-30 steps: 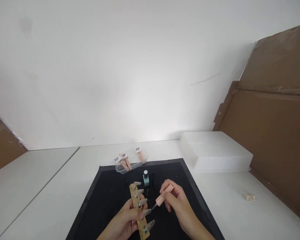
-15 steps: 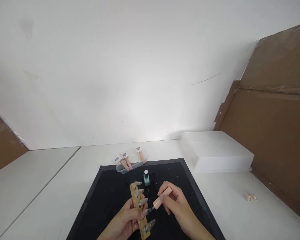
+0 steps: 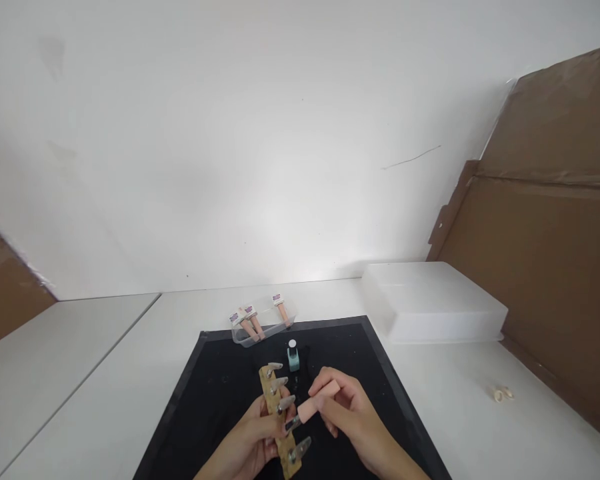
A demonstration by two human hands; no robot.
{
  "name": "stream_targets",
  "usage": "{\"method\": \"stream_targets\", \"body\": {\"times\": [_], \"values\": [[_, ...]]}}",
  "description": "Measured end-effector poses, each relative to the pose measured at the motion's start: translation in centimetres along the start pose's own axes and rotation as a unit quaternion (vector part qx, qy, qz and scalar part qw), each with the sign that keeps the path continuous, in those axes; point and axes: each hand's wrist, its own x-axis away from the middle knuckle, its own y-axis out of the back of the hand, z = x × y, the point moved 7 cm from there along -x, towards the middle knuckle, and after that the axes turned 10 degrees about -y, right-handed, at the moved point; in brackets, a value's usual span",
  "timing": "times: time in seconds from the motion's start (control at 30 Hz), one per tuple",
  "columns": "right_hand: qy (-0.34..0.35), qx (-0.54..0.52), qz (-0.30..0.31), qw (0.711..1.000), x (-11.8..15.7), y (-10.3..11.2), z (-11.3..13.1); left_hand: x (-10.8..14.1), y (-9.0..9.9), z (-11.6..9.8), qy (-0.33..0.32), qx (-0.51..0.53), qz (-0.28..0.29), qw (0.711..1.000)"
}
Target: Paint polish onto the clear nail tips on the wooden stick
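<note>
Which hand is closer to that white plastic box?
Right. The right hand, holding a pink-handled brush, is left of the white plastic box and closer to the person. The left hand, gripping the wooden strip, is farther left.

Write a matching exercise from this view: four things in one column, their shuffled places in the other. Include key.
Things
1. Wooden strip
2. Pink-handled brush
3. Teal bottle
4. Translucent box

Places
A. Upright on the black mat
B. In the right hand
C. Beside the brown cardboard
D. In the left hand

Pairs: 1-D, 2-B, 3-A, 4-C
</note>
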Motion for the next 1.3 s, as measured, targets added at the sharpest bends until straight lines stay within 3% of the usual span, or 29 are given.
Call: {"method": "stream_targets", "body": {"times": [0.2, 0.33, 0.5, 0.67, 0.97, 1.3], "values": [[-0.010, 0.017, -0.077, 0.997, -0.5, 1.1, -0.3, 0.0, 0.0, 0.1, -0.003, -0.010, 0.007, 1.000], [-0.002, 0.005, -0.097, 0.995, -0.4, 1.5, 0.0, 0.2, 0.2, 0.2, -0.004, -0.004, 0.010, 1.000], [0.012, -0.040, -0.053, 0.998, 0.0, 1.0, 0.2, 0.1, 0.2, 0.2, -0.003, -0.003, 0.005, 1.000], [-0.015, 0.003, -0.011, 1.000, -0.1, 0.3, -0.2, 0.0, 0.0, 0.0, 0.000, -0.002, 0.001, 1.000], [-0.014, 0.030, -0.110, 0.993, -0.4, 1.5, -0.2, 0.2, -0.1, -0.1, -0.007, -0.041, 0.000, 0.999], [0.012, -0.015, -0.022, 1.000, 0.2, 0.3, 0.3, 0.2, -0.3, -0.3, -0.013, -0.064, 0.001, 0.998]]}}
